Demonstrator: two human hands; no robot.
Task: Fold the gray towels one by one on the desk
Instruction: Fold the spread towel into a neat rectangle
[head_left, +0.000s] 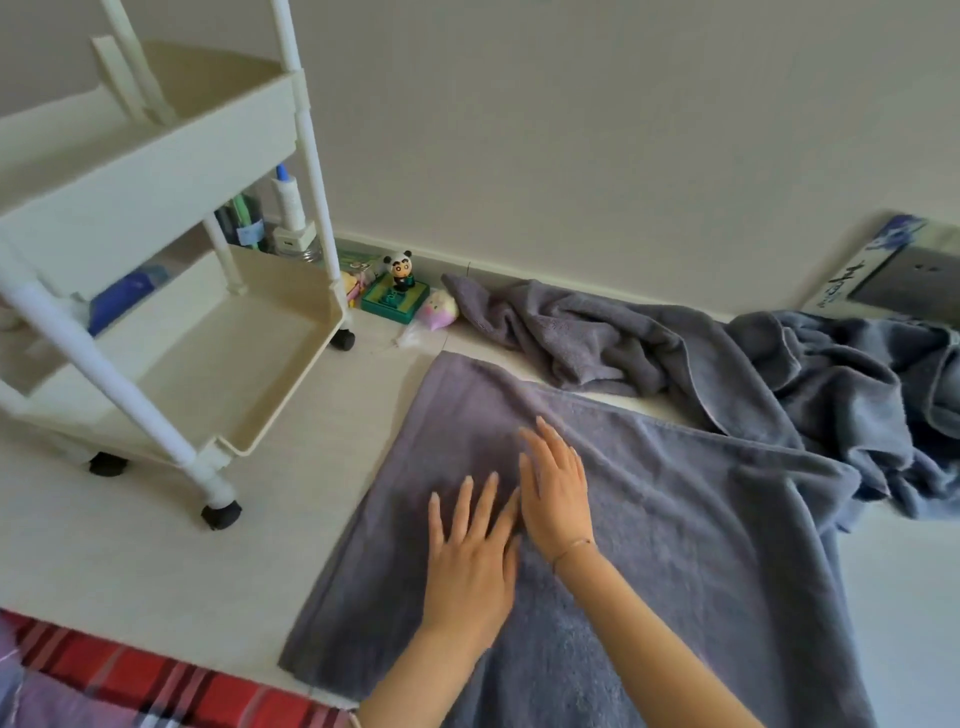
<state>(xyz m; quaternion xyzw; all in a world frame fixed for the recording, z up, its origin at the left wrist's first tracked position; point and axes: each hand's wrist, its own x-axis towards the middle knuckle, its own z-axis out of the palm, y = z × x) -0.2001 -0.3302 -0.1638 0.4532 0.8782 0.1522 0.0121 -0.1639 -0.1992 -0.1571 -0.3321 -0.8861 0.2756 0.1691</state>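
A gray towel (691, 525) lies spread flat on the white desk (156, 566) in front of me. My left hand (472, 556) presses flat on it with straight, spread fingers. Just to its right, my right hand (556, 483) also lies flat on the towel, fingers straight and pointing away from me. The two hands touch side by side near the towel's middle left. Behind it, against the wall, a crumpled gray towel (582, 332) lies loose, and a heap of blue-gray towels (852, 395) sits at the right.
A white tiered cart on black wheels (171, 291) stands on the desk at the left. A panda figure on a green base (397, 283) and small toys sit by the wall. A flat box (898, 270) leans at the far right. Red plaid cloth (130, 675) shows at the near edge.
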